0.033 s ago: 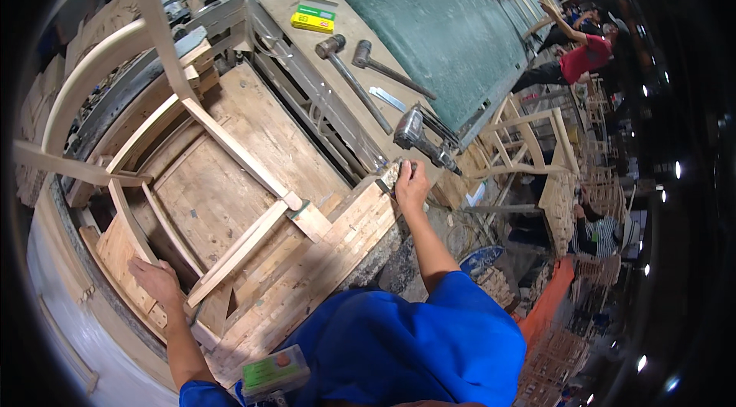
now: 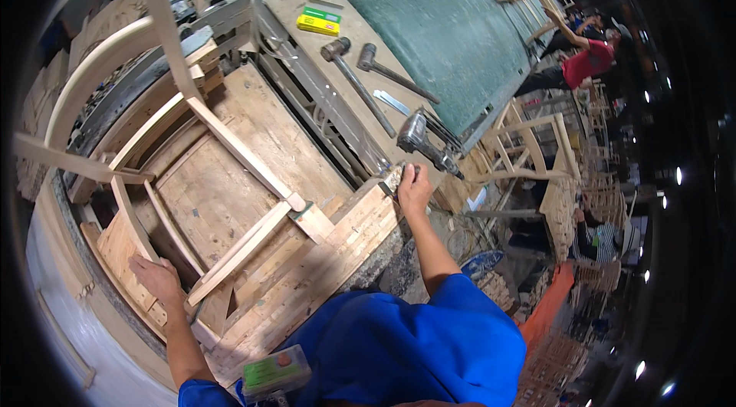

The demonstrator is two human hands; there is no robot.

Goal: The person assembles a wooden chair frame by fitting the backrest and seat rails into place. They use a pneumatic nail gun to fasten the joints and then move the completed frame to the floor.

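Observation:
A pale wooden chair frame (image 2: 241, 152) lies on the wooden work fixture (image 2: 337, 254) in front of me, its curved back part rising at the left. My left hand (image 2: 159, 282) rests beside the frame's near left rail, fingers stretched out over a wooden board (image 2: 116, 242). At the right corner of the fixture, my right hand (image 2: 415, 188) is closed around a small dark part that its fingers mostly hide. Near that hand lies a nail gun (image 2: 420, 137). The frame's near right corner sits against a wooden block (image 2: 315, 224).
Two mallets (image 2: 356, 85) (image 2: 399, 73), a yellow-and-green box (image 2: 319, 20) and pale strips (image 2: 392, 103) lie on the side bench. Beyond is a green-topped table (image 2: 437, 43). Another chair frame (image 2: 529, 139) stands at the right. A person in red (image 2: 586, 62) is farther off.
The view has shifted very slightly. My hands and the chair frame keep their places.

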